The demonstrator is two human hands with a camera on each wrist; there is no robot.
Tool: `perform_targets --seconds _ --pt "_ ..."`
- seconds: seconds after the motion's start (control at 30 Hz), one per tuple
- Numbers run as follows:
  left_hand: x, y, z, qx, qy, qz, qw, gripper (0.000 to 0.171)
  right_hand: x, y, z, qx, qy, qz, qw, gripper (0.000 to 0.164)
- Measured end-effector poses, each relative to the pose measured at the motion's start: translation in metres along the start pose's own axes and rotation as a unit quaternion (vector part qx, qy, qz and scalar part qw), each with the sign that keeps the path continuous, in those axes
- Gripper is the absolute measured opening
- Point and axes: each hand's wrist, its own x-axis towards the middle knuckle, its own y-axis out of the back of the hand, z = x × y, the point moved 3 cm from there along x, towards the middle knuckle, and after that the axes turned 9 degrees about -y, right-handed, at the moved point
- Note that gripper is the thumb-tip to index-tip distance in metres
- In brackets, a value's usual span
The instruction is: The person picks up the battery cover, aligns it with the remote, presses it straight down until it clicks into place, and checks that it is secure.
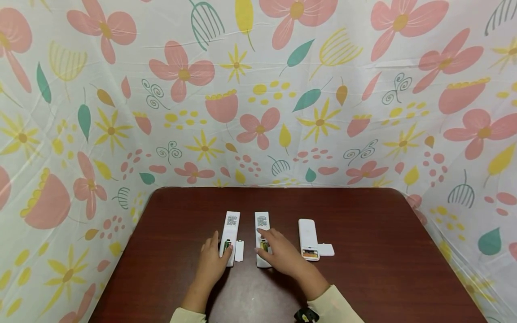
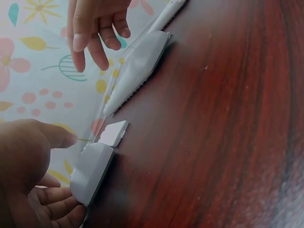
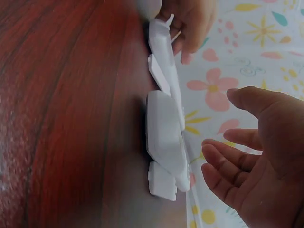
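A white remote control lies back up on the table in front of my left hand. The left thumb is over its open battery bay, where a green battery shows, and the fingers are along its left side. My right hand hovers over a second white remote control, fingers loosely spread and apart from it in the right wrist view. Yellow-green batteries show in its bay. A white battery cover lies right of the first remote; another cover shows beside the second in the right wrist view.
A third white remote control lies to the right, its battery bay open with orange-and-black batteries inside. Its cover lies beside it. The dark brown table ends at a flowered cloth behind.
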Motion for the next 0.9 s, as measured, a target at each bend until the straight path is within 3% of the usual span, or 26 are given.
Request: perform_targets --seconds 0.6,0.9 --pt "0.003 -0.004 -0.002 0.002 0.005 0.003 1.0000 0.081 0.007 -0.008 -0.019 0.011 0.024 -0.047 0.999 0.059" --pt "0.004 -0.002 0.000 0.003 0.014 0.000 0.9999 0.075 0.014 -0.016 -0.023 0.033 0.037 -0.059 0.997 0.060"
